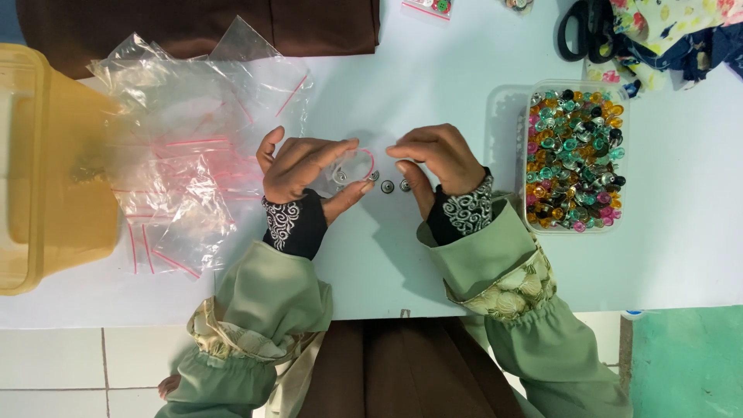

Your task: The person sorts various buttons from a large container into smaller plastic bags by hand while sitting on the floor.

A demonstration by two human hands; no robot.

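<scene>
My left hand [303, 166] pinches a small clear zip bag with a pink seal strip [357, 159] and holds it just above the white table [402, 255]; a small silver button shows inside it. My right hand [435, 159] rests on the table beside the bag, fingers curled, touching the bag's open edge. Two small silver buttons [395, 186] lie on the table between my thumbs. Both wrists wear black cuffs with white swirls under green sleeves.
A heap of clear zip bags with pink strips [186, 147] lies at the left, next to a yellow plastic tub [46, 170]. A clear box of coloured buttons [574, 159] stands at the right. Black scissors [582, 29] and floral cloth [681, 35] lie at the back right, brown cloth [201, 23] at the back.
</scene>
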